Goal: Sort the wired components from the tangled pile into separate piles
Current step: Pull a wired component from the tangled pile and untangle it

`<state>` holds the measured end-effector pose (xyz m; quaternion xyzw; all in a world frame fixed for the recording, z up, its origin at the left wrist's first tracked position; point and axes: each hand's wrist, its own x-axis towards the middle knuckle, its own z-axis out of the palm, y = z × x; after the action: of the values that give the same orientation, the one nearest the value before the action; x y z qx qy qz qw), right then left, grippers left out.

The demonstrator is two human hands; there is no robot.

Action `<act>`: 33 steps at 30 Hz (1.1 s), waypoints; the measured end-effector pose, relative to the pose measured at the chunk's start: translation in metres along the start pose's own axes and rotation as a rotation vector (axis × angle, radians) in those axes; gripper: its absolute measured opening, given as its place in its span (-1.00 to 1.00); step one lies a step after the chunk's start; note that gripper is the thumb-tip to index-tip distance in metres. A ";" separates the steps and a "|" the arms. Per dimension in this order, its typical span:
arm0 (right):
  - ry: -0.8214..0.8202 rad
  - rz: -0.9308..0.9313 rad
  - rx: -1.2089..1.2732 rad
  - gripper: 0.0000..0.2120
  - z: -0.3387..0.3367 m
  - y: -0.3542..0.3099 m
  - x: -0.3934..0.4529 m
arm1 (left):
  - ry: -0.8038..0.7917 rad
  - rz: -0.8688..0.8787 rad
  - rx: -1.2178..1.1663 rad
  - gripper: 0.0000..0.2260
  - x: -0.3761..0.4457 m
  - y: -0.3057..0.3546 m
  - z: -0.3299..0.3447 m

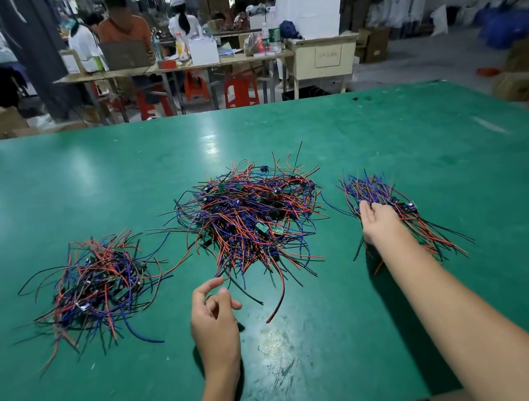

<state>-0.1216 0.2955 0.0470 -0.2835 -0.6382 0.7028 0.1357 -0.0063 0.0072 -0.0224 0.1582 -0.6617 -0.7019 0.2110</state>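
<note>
Nearest the table's front edge, at about 6 o'clock, the person's left hand [214, 326] hovers over the green table [46, 186], its fingers loosely curled and apart, holding nothing, with the forefinger tip just beside a stray red wire end. Out at 3 o'clock the right hand [379, 222] lies palm-down on the right bundle [396, 207]; its fingers fold over the wires, though how tightly they grip I cannot tell. That bundle is the tidy one: blue and purple leads fan away toward 12 o'clock, red and black leads trail back toward 5 o'clock, so its long axis runs roughly near to far, with small dark boards at the middle. At 9 o'clock sits the left pile [97, 289], a loose knot of red, blue and black wires pointing every way. Dead centre, just beyond the left hand, the tangled pile [248, 216] is the biggest, with small green boards showing among crossed red, blue and black wires, strays splaying outward all round. Farther off, past the table's far edge, stand work tables [172, 65] with seated people and red stools [240, 91].
</note>
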 end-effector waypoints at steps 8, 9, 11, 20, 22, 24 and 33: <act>-0.168 0.038 0.020 -0.93 0.055 0.006 -0.054 | -0.025 -0.006 0.052 -0.74 0.002 0.000 0.001; -0.228 -0.160 -0.285 -0.87 0.060 0.018 -0.059 | -0.027 -0.007 0.052 -0.75 0.001 0.001 0.001; -0.317 -0.447 -0.731 -0.65 0.067 0.046 -0.063 | -0.032 -0.007 0.054 -0.75 0.000 0.002 0.000; -0.257 -0.477 -0.984 -0.78 0.078 0.062 -0.054 | -0.032 0.019 0.082 -0.77 -0.002 0.003 0.001; -0.211 -0.519 -0.953 -0.80 0.073 0.066 -0.056 | -0.029 0.025 0.093 -0.74 -0.002 0.003 0.001; -0.164 -0.575 -0.926 -0.82 0.066 0.070 -0.060 | -0.029 0.028 0.105 -0.74 -0.001 0.003 0.001; -0.106 -0.627 -0.360 -0.95 0.028 0.074 -0.095 | -0.126 0.048 0.170 -0.85 -0.009 0.009 0.004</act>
<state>-0.0483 0.2091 -0.0026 -0.0565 -0.8137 0.5172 0.2593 0.0002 0.0149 -0.0132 0.1154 -0.7345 -0.6464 0.1714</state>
